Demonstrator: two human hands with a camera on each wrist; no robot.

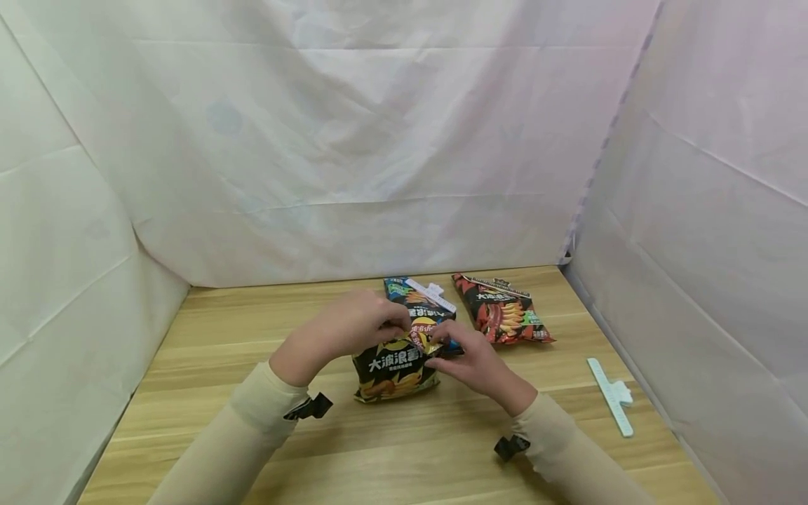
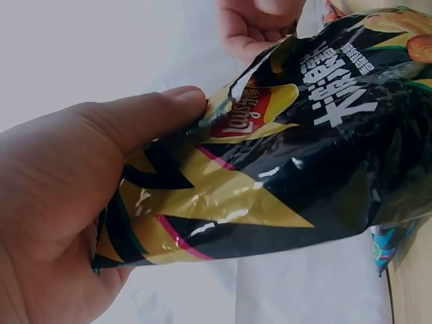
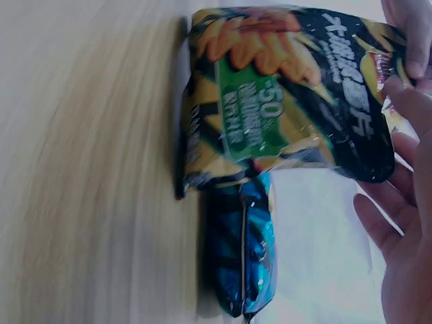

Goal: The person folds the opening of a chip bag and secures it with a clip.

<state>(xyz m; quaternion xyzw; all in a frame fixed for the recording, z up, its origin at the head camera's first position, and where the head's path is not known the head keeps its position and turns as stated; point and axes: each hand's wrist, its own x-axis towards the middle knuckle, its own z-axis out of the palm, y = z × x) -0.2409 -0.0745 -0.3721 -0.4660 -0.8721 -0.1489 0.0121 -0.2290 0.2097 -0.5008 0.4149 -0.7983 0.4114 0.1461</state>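
A black and gold potato chip bag [image 1: 394, 368] stands upright near the middle of the table, between both hands. My left hand [image 1: 362, 322] pinches its top edge at the left corner; in the left wrist view the thumb [image 2: 165, 111] lies along that edge. At the right part of the top, my right hand [image 1: 470, 354] holds the edge between thumb and fingers. The right wrist view has the bag's front [image 3: 283, 94] facing out, beside my right hand [image 3: 412, 169]. A pale edge shows at the top; I cannot tell if it is torn.
Right behind lies a blue chip bag [image 1: 398, 286] with a white sealing clip [image 1: 432, 294] across its top. A red chip bag [image 1: 505, 315] with a clip [image 1: 501, 285] is to its right. Near the table's right edge rests a loose light-blue clip [image 1: 611, 398]. White cloth walls [image 1: 347, 140] surround the table.
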